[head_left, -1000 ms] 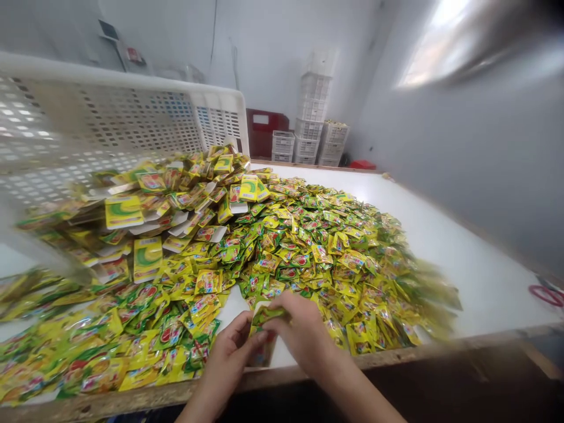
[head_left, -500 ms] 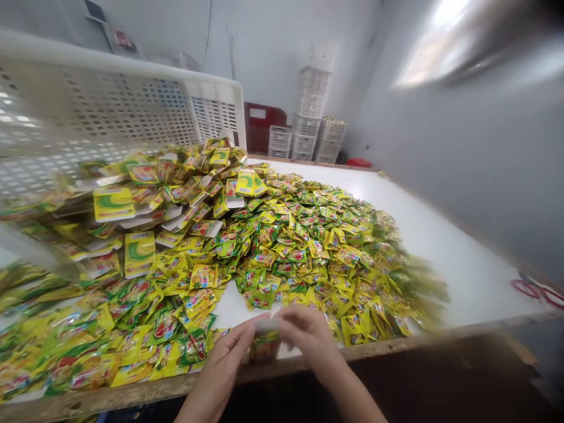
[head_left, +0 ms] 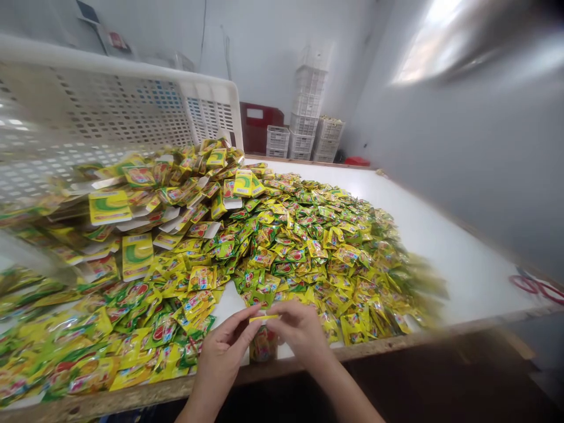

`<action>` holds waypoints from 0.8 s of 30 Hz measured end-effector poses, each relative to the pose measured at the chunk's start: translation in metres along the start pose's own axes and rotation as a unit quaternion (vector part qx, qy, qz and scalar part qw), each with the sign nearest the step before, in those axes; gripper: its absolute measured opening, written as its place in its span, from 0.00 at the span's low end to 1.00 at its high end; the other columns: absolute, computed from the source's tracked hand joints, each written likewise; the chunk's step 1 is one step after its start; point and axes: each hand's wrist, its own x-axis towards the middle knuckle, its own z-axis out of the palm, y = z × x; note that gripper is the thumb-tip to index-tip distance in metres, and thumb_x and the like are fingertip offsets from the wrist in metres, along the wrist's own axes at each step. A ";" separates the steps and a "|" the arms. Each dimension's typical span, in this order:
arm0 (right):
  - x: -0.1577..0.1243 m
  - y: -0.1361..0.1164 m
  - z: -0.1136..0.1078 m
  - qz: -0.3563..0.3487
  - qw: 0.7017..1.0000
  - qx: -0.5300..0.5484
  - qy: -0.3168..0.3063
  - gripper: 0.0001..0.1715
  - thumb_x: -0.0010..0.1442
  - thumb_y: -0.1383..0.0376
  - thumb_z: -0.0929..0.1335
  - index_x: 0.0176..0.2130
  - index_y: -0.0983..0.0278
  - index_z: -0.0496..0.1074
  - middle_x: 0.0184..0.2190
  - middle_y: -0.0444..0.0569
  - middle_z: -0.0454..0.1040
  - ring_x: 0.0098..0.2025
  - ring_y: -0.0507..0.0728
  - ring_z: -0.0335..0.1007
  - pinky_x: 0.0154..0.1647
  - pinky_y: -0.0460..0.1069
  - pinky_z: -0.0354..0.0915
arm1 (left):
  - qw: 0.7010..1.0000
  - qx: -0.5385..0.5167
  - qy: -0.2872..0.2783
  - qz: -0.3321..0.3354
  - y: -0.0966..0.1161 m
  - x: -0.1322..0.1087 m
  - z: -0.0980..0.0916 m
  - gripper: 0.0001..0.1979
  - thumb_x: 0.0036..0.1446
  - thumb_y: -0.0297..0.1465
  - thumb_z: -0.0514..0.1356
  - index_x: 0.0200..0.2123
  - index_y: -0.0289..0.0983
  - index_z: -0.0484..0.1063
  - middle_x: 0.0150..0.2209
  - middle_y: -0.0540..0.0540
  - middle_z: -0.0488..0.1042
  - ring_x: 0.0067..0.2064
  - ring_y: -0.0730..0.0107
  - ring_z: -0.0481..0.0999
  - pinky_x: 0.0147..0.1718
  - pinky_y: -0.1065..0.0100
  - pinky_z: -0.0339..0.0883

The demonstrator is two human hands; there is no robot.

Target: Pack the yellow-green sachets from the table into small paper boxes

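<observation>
At the table's front edge, my left hand (head_left: pixel 227 346) and my right hand (head_left: pixel 299 332) hold a small printed carton (head_left: pixel 263 346) between them. Thumbs and fingers of both hands pinch the carton's top, where a narrow yellow edge shows. Its front hangs below my fingers, dark and a little blurred. Around my hands lie many small yellow and green sachets (head_left: pixel 304 252), heaped across the table. To the left, a pile of yellow cartons (head_left: pixel 136 255) spills out of a tipped white crate (head_left: pixel 211 88); several have white flaps standing open.
The white tabletop (head_left: pixel 423 247) has a rough wooden front edge (head_left: pixel 374 349). Red-handled scissors (head_left: pixel 529 286) lie at the far right. Behind the table stand stacked white crates (head_left: pixel 304 111) and a dark red box (head_left: pixel 259 132). A grey wall rises on the right.
My fingers have shifted on the carton's top: the pale blurred flap seen before now shows as a narrow yellow edge under my thumbs. The view has moved slightly.
</observation>
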 end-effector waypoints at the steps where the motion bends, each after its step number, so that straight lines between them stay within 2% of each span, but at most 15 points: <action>1: 0.000 0.001 0.000 -0.007 1.000 -0.006 0.008 0.08 0.52 0.61 0.75 0.35 0.60 0.81 0.27 0.45 0.76 0.22 0.51 0.68 0.21 0.45 0.65 | 1.000 0.007 -0.003 0.015 0.001 0.001 0.000 0.14 0.57 0.37 0.63 0.46 0.44 0.78 0.46 0.48 0.80 0.48 0.62 0.79 0.48 0.66 0.73; 4: 0.000 -0.002 -0.003 -0.084 0.994 -0.070 0.020 0.04 0.53 0.64 0.75 0.33 0.60 0.81 0.27 0.46 0.77 0.27 0.53 0.72 0.28 0.46 0.68 | 0.992 0.059 -0.032 0.106 0.002 0.006 -0.003 0.09 0.58 0.33 0.63 0.42 0.44 0.79 0.43 0.48 0.80 0.46 0.64 0.79 0.48 0.67 0.73; 7: -0.004 -0.006 -0.007 -0.172 0.976 -0.131 0.007 0.04 0.56 0.67 0.74 0.35 0.60 0.80 0.31 0.48 0.78 0.34 0.55 0.74 0.37 0.48 0.70 | 0.974 0.101 -0.056 0.197 -0.002 0.008 -0.009 0.09 0.58 0.29 0.62 0.42 0.45 0.79 0.42 0.48 0.80 0.45 0.65 0.79 0.47 0.66 0.73; 12: -0.022 -0.006 -0.012 -0.247 0.942 -0.226 -0.026 0.14 0.62 0.69 0.67 0.47 0.57 0.76 0.43 0.51 0.75 0.44 0.56 0.72 0.46 0.51 0.68 | 0.957 0.136 -0.096 0.236 -0.008 0.003 -0.016 0.12 0.59 0.27 0.61 0.44 0.45 0.78 0.47 0.46 0.78 0.47 0.65 0.78 0.47 0.66 0.73; 14: -0.026 -0.007 -0.018 -0.234 0.938 -0.249 -0.052 0.17 0.63 0.69 0.66 0.50 0.55 0.75 0.46 0.51 0.74 0.46 0.56 0.71 0.47 0.51 0.68 | 0.958 0.128 -0.110 0.232 -0.009 0.001 -0.017 0.11 0.59 0.27 0.61 0.44 0.45 0.78 0.47 0.47 0.78 0.47 0.65 0.78 0.47 0.67 0.73; 16: -0.022 -0.009 -0.032 -0.199 0.947 -0.245 -0.056 0.16 0.64 0.68 0.65 0.48 0.55 0.76 0.45 0.50 0.74 0.45 0.56 0.72 0.47 0.50 0.68 | 0.967 0.110 -0.110 0.200 -0.010 0.001 -0.016 0.09 0.59 0.29 0.61 0.42 0.45 0.78 0.44 0.48 0.80 0.46 0.66 0.79 0.47 0.68 0.73; 19: -0.011 -0.006 -0.065 -0.120 0.963 -0.236 0.051 0.10 0.62 0.67 0.66 0.41 0.60 0.77 0.37 0.49 0.77 0.40 0.56 0.74 0.42 0.50 0.69 | 0.985 0.086 -0.109 0.104 -0.012 0.005 -0.012 0.10 0.57 0.34 0.63 0.44 0.45 0.77 0.42 0.50 0.80 0.43 0.67 0.80 0.43 0.71 0.73; 21: -0.007 -0.002 -0.086 -0.062 0.958 -0.258 0.106 0.06 0.59 0.68 0.67 0.36 0.62 0.76 0.32 0.48 0.76 0.34 0.56 0.73 0.36 0.49 0.69 | 0.989 0.075 -0.116 0.059 -0.012 0.008 -0.007 0.15 0.56 0.36 0.64 0.47 0.43 0.76 0.43 0.49 0.80 0.42 0.66 0.80 0.40 0.71 0.74; 22: -0.007 0.000 -0.092 -0.040 0.954 -0.281 0.100 0.05 0.57 0.68 0.68 0.35 0.63 0.75 0.30 0.47 0.76 0.33 0.56 0.73 0.35 0.48 0.68 | 0.990 0.071 -0.111 0.050 -0.012 0.009 -0.005 0.16 0.55 0.38 0.64 0.47 0.42 0.76 0.43 0.48 0.80 0.41 0.65 0.80 0.40 0.71 0.74; 24: -0.012 0.001 -0.092 -0.022 0.933 -0.355 0.052 0.07 0.55 0.69 0.70 0.36 0.62 0.75 0.32 0.46 0.75 0.33 0.55 0.72 0.35 0.48 0.67 | 0.996 0.057 -0.061 0.043 -0.009 0.009 -0.006 0.16 0.54 0.40 0.64 0.45 0.41 0.76 0.42 0.48 0.80 0.41 0.64 0.79 0.40 0.71 0.74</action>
